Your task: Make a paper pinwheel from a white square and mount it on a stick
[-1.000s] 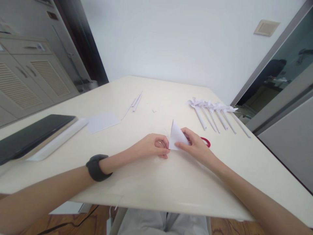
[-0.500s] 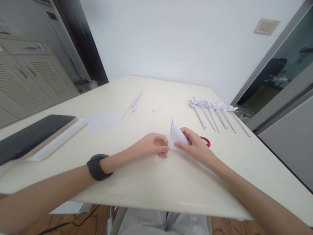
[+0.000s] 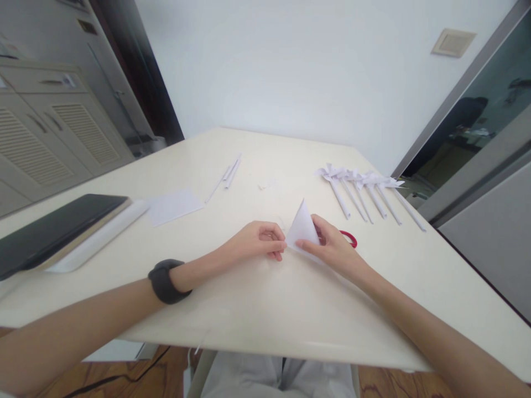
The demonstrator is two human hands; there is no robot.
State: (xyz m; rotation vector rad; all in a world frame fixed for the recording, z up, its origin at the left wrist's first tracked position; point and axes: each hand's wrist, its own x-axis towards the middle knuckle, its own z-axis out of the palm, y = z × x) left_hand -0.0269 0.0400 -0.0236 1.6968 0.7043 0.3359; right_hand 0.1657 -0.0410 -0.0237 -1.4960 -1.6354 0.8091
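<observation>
Head view of a person seated at a cream desk (image 3: pixel 265 309), both bare forearms reaching forward over it. The left hand (image 3: pixel 257 239), with a dark band (image 3: pixel 165 281) on its wrist, is curled with its fingers (image 3: pixel 277 247) closed on the lower left corner of a folded paper triangle (image 3: pixel 302 228). The right hand (image 3: pixel 332 247) holds the same triangle from the other side, its fingers closed on the right edge and lower part of the sheet. The triangle sits near the middle of the desk, between the two hands, its point raised and its lower edge at or just above the desk surface; whether it touches the surface cannot be told.

Just behind the right hand, a red scissor handle (image 3: pixel 350 238) shows on the desk, the rest hidden by the hand. Farther back on the right lie a row of paper pinwheels (image 3: pixel 365 190) on rolled paper sticks, side by side. Toward the far middle lie thin paper strips (image 3: pixel 230 171); to their left, a flat white sheet (image 3: pixel 174 205). At the left edge of the desk rests a dark tablet (image 3: pixel 53 229) on a pale stack of paper. Beyond the desk stand a grey cabinet (image 3: pixel 45 143) with louvred doors, a white wall (image 3: pixel 307 72), and a glass door (image 3: pixel 489 110) on the right.
</observation>
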